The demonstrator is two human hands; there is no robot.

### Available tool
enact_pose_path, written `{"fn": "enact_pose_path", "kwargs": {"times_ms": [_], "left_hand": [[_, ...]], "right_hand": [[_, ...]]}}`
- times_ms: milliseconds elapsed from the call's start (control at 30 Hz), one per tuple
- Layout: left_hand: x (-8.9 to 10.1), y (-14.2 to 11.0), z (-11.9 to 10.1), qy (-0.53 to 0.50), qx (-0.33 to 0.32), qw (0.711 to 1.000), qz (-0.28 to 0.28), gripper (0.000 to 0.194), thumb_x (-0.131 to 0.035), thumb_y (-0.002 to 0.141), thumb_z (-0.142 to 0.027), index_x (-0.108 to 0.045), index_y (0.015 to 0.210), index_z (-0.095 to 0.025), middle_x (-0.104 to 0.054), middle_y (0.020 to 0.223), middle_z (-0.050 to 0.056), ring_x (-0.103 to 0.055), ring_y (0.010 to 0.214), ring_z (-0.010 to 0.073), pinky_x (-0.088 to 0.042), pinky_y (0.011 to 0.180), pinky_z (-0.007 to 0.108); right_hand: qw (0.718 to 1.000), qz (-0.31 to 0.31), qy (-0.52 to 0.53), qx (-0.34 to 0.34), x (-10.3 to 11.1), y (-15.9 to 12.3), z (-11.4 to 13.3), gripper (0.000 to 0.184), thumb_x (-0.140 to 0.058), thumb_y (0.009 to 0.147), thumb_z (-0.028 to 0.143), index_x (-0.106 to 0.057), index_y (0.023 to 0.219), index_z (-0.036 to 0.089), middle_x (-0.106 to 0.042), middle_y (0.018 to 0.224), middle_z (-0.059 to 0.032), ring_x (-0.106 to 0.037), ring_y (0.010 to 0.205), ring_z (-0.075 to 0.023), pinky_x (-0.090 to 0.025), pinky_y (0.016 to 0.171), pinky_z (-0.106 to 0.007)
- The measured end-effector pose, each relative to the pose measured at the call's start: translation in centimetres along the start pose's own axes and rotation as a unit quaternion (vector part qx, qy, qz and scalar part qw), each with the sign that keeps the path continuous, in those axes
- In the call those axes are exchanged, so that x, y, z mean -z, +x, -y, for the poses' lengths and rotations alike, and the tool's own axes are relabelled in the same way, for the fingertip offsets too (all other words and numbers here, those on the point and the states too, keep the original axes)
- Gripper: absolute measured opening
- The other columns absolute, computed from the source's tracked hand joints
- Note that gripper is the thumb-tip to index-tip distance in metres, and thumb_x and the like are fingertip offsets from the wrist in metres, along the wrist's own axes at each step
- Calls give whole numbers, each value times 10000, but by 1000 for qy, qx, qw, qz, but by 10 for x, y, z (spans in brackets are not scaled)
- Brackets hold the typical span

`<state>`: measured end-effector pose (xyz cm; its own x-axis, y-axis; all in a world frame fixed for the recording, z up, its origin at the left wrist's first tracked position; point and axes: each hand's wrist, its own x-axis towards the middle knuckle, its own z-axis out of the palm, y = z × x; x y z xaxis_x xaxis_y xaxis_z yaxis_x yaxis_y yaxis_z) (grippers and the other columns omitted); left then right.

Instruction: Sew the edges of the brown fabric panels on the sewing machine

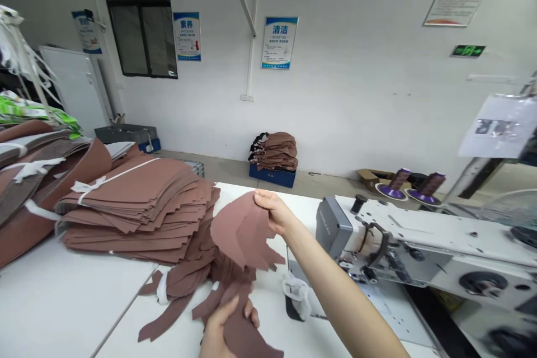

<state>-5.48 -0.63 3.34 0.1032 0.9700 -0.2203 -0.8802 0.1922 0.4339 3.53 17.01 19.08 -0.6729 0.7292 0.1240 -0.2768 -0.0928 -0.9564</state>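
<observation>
My right hand (274,211) pinches the upper edge of a few overlapping brown fabric pieces (240,229), which have a rounded side and a notched side. Lower down, my left hand (222,327) is closed around another brown cut piece (247,333), its thumb on top. Between the hands lies a loose heap of brown strips (199,254) on the white table. To its left rise tied stacks of brown cut panels (130,193), bound with white strips. How many layers each hand grips cannot be told.
A white sewing machine (419,240) stands at the right, with two brown thread cones (431,183) behind it. White cloth (297,296) is bunched near its needle end. On the floor by the wall, a blue crate (272,175) holds piled brown pieces.
</observation>
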Motion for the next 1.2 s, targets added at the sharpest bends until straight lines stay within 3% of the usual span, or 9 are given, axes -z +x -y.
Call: {"fn": "enact_pose_path", "kwargs": {"times_ms": [167, 233, 333, 467, 667, 833, 967, 1100, 1200], "left_hand": [[16, -2, 3, -50, -15, 994, -98, 289, -622, 817, -415, -706, 903, -152, -720, 852, 118, -653, 884, 272, -492, 864, 412], [25, -3, 13, -35, 11, 997, -66, 435, -579, 824, -512, -709, 993, -133, -719, 953, 154, -613, 1053, 326, -436, 974, 482], [27, -6, 31, -22, 16, 1000, -15, 327, -621, 812, -406, -735, 964, -141, -717, 978, 154, -556, 1155, 353, -337, 1063, 523], [7, -9, 50, -8, 69, 996, -51, 175, -649, 785, -227, -756, 904, -156, -723, 962, 142, -607, 1082, 342, -384, 1040, 497], [-30, -4, 75, 54, 133, 980, -136, 270, -740, 644, -106, -728, 910, -60, -726, 871, 176, -672, 911, 353, -529, 866, 472], [-51, -3, 105, 113, 82, 982, -131, 454, -812, 568, -156, -696, 1004, -105, -730, 892, 140, -683, 857, 338, -566, 752, 413], [-66, 9, 136, 156, 108, 975, -112, 651, -812, 542, -203, -622, 1165, -193, -706, 1035, 127, -652, 963, 359, -560, 735, 392], [-89, 48, 170, 211, 193, 950, -129, 802, -703, 704, -383, -326, 1410, -332, -690, 1046, 85, -655, 966, 345, -548, 767, 461], [-107, 66, 194, 259, 254, 916, -170, 913, -684, 721, -412, -170, 1467, -301, -683, 1000, 96, -640, 993, 367, -539, 791, 499]], "right_hand": [[989, 50, -70, -118, 5, -66, -44, 507, -810, 516, 565, -592, 723, 156, -560, 622, 30, -491, 522, -83, -365, 512, -205], [978, 58, -116, -164, 10, -85, -64, 415, -829, 534, 466, -607, 683, 148, -530, 558, 46, -436, 471, -67, -307, 468, -192], [970, 24, -171, -173, 22, -107, -80, 286, -816, 587, 338, -610, 661, 153, -521, 557, 56, -423, 504, -65, -298, 486, -187], [970, -45, -194, -141, 36, -134, -83, 253, -776, 655, 333, -627, 773, 166, -575, 691, 34, -499, 607, -95, -362, 548, -197], [962, -167, -179, -124, 59, -196, -78, 502, -610, 771, 543, -496, 1087, 170, -591, 958, -67, -595, 703, -159, -464, 560, -255], [881, -189, -409, -145, 56, -263, -78, 294, -657, 754, 413, -636, 940, 185, -692, 866, -87, -642, 790, -234, -460, 685, -290], [823, -190, -504, -180, 50, -293, -111, 342, -638, 716, 308, -654, 1018, 149, -717, 901, -151, -671, 764, -299, -471, 678, -323], [878, -242, -391, -134, 74, -313, -138, 229, -556, 756, 311, -671, 939, 236, -720, 883, -47, -679, 819, -252, -479, 717, -283], [901, -282, -318, -83, 89, -338, -134, 161, -527, 780, 331, -659, 841, 261, -695, 818, 12, -670, 814, -194, -475, 720, -237]]}}
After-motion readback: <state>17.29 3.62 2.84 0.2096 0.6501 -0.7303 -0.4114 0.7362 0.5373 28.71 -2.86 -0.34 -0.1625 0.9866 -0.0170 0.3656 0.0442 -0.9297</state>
